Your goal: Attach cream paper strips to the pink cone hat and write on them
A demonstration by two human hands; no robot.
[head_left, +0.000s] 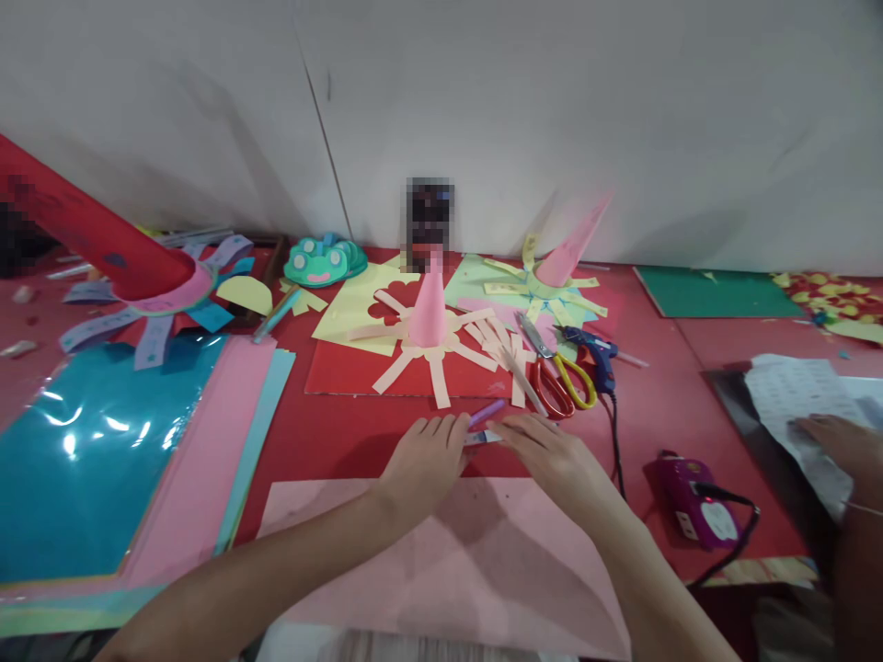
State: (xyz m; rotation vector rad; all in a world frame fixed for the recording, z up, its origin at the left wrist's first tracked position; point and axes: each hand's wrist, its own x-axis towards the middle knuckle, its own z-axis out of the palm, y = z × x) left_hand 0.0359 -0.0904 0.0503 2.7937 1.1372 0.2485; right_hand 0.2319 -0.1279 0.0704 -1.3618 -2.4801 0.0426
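Note:
My left hand (429, 458) is closed, its fingertips around a purple pen (488, 414) that sticks out to the upper right. My right hand (544, 452) is closed beside it. Between the hands lies a small pale piece with a dark blue mark (479, 439), touched by the fingers of both; its kind is unclear. Below them a large pink sheet (441, 561) covers the table's front. Just beyond stands a pink paper cone (429, 313) with pale strips spread round its base. Loose pale strips (507, 348) lie right of it.
Scissors (558, 377) and a blue glue gun (599, 357) lie to the right, with a purple power box (696, 501) nearer me. Coloured sheets (186, 441) and a red cone (103, 225) occupy the left. Another person's hand (838, 446) rests on white paper (793, 391).

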